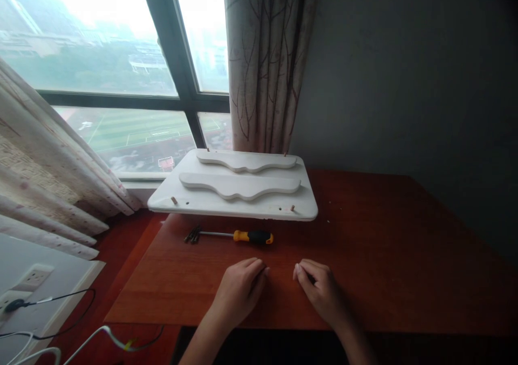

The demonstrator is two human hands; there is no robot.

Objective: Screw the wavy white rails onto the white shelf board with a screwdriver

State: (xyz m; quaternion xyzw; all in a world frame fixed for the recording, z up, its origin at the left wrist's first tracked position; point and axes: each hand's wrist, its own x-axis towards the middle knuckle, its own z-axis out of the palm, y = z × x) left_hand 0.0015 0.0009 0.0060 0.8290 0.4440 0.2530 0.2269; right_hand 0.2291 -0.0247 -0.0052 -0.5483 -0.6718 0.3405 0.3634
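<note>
My left hand [243,284] rests on the table near its front edge, fingers curled in with nothing visible in them. A short gap to the right, my right hand [319,289] lies on the wood, also loosely closed and seemingly holding nothing. Just beyond my left hand is a screwdriver [253,237] with a yellow and black handle, its shaft pointing left. Several dark screws [193,236] lie in a small heap at its tip. Behind them sits a white board [234,207] with wooden dowels at its corners. Two wavy-edged white pieces [240,185] lie across it.
The reddish-brown wooden table [388,257] stretches to the right, towards a grey wall. A window [121,57] with curtains [267,62] stands behind. At the lower left, cables [87,338] hang near a wall socket [34,277], beside the table's left edge.
</note>
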